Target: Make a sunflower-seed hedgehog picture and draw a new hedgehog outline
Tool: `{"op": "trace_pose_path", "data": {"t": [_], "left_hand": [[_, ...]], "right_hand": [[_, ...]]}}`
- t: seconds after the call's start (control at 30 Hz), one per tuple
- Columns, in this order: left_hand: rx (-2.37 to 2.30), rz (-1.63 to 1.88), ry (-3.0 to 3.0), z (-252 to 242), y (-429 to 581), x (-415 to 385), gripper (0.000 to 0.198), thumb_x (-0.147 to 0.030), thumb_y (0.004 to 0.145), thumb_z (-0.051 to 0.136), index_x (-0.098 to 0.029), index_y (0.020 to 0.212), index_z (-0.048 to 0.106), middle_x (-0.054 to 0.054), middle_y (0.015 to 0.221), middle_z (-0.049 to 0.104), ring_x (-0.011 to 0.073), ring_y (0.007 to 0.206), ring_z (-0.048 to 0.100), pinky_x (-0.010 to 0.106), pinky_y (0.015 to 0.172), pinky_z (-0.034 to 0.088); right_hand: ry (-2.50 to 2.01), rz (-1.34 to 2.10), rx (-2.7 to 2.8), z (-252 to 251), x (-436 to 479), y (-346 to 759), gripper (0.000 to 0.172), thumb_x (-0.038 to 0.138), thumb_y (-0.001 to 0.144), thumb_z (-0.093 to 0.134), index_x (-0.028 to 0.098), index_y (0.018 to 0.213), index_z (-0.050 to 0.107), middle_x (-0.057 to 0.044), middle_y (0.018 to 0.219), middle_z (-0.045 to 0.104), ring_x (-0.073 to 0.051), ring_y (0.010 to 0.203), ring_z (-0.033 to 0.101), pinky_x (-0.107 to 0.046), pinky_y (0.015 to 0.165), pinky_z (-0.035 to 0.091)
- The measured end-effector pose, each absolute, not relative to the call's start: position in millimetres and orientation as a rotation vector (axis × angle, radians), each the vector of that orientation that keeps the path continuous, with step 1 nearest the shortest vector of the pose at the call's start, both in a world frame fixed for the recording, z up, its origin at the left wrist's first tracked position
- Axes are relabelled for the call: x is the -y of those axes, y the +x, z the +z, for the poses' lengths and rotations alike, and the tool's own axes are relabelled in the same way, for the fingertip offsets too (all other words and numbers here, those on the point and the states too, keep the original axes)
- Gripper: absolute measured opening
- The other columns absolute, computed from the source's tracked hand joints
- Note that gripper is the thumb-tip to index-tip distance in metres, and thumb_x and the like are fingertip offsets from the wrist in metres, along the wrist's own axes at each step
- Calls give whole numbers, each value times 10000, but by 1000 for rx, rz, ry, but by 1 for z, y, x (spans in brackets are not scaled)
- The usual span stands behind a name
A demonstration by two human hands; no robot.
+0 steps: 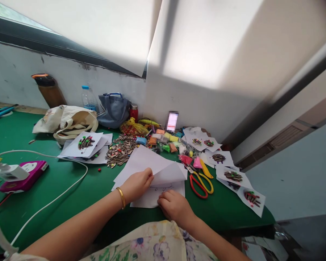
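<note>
In front of me lies a loose stack of white paper sheets [143, 161] on the green table. My left hand [139, 184], with a gold bangle at the wrist, pinches the edge of a raised sheet [170, 173]. Below that sheet, part of a line drawing shows on another paper [142, 202]. My right hand [175, 204] rests on this lower paper's right edge with its fingers curled; whether it grips the edge I cannot make out. Just right of the papers are red-and-yellow scissors [201, 184] and a yellow-handled cutter [206, 169].
Sunflower seeds [122, 149] are heaped behind the papers, beside colourful clay packets [165, 139]. Finished seed pictures lie left [85, 142] and right [233, 176]. A phone [172, 121] leans on the wall. A white cable [59, 192] and a magenta power strip [25, 177] are at left.
</note>
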State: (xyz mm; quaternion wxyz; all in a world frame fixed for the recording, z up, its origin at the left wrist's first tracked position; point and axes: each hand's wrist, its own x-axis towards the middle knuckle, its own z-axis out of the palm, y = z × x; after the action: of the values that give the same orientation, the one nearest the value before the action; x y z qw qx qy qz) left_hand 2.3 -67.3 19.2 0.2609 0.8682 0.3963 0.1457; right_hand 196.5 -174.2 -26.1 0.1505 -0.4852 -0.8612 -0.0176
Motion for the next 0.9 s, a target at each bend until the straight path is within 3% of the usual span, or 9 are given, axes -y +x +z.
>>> {"op": "trace_pose_path", "data": {"t": [0.3, 0.43, 0.63, 0.73, 0.83, 0.9], "left_hand": [[-973, 376, 2166, 27, -5, 54, 307, -444, 947, 363, -217, 969, 567, 29, 858, 655, 196, 794, 587, 275, 683, 385], [-910, 345, 2182, 29, -5, 55, 347, -448, 950, 346, -220, 967, 607, 29, 893, 664, 191, 819, 587, 267, 696, 383], [-1092, 426, 2343, 34, -6, 57, 265, -337, 930, 375, -215, 817, 582, 22, 725, 628, 182, 687, 572, 266, 605, 340], [-1200, 573, 2320, 43, -11, 54, 241, -284, 919, 380, -228, 1009, 596, 36, 848, 682, 204, 790, 624, 273, 661, 379], [-1278, 643, 2317, 49, -13, 57, 377, -261, 927, 365, -260, 1278, 503, 43, 958, 708, 223, 874, 654, 291, 725, 411], [-1304, 597, 2359, 48, -11, 63, 410, -270, 936, 370, -275, 1333, 470, 46, 964, 716, 228, 877, 664, 298, 736, 421]], "right_hand": [[-1538, 661, 1999, 26, 157, 227, 139, 235, 916, 536, 225, 879, 670, -9, 881, 677, -160, 848, 611, -259, 759, 448], [-1538, 735, 1918, 31, 150, 237, 142, 249, 901, 535, 216, 857, 667, -14, 864, 668, -165, 832, 606, -268, 756, 442], [-1574, 637, 1904, 32, 151, 236, 173, 265, 906, 473, 200, 854, 625, -26, 855, 638, -175, 821, 577, -283, 741, 424], [-1584, 590, 1832, 41, 155, 243, 200, 299, 912, 451, 195, 859, 614, -28, 832, 620, -177, 799, 560, -284, 726, 422], [-1605, 621, 1698, 53, 159, 260, 227, 368, 912, 474, 201, 873, 622, -15, 812, 606, -169, 759, 544, -276, 695, 421], [-1605, 687, 1532, 59, 162, 274, 252, 425, 901, 503, 203, 873, 620, -6, 785, 591, -159, 717, 527, -262, 645, 415]]}}
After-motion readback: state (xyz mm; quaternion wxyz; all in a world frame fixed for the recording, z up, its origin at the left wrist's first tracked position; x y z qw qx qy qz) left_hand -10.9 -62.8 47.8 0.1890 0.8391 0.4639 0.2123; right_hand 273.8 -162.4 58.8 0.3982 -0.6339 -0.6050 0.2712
